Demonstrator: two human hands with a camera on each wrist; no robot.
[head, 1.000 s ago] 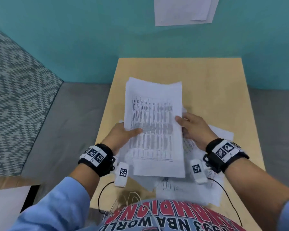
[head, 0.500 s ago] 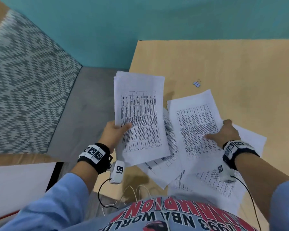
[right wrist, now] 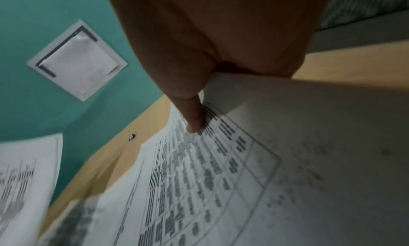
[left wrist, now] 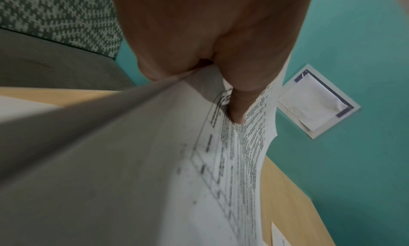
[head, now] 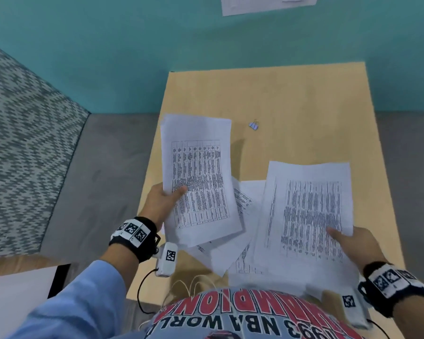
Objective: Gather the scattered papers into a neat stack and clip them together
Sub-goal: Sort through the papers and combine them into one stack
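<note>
My left hand (head: 165, 200) pinches a small stack of printed sheets (head: 198, 182) at its left edge, thumb on top, lifted over the wooden table (head: 291, 99). In the left wrist view the thumb (left wrist: 238, 99) presses on the same stack of sheets (left wrist: 155, 180). My right hand (head: 353, 243) pinches one printed sheet (head: 309, 211) at its lower right edge, raised off the table. The right wrist view shows the thumb (right wrist: 192, 117) on top of that sheet (right wrist: 243, 180). Several loose papers (head: 235, 253) lie overlapped between my hands. A small binder clip (head: 254, 125) lies on the table beyond them.
A teal wall (head: 132, 57) rises behind the table, with a sheet of paper taped to it (head: 262, 3). To the left lie grey floor (head: 96, 179) and a patterned fabric surface (head: 17, 155). Bare tabletop lies beyond and right of the clip.
My hands have moved apart. The right hand let go of the left hand's stack, reached to a loose sheet on the table and has lifted it. The binder clip has come into view.
</note>
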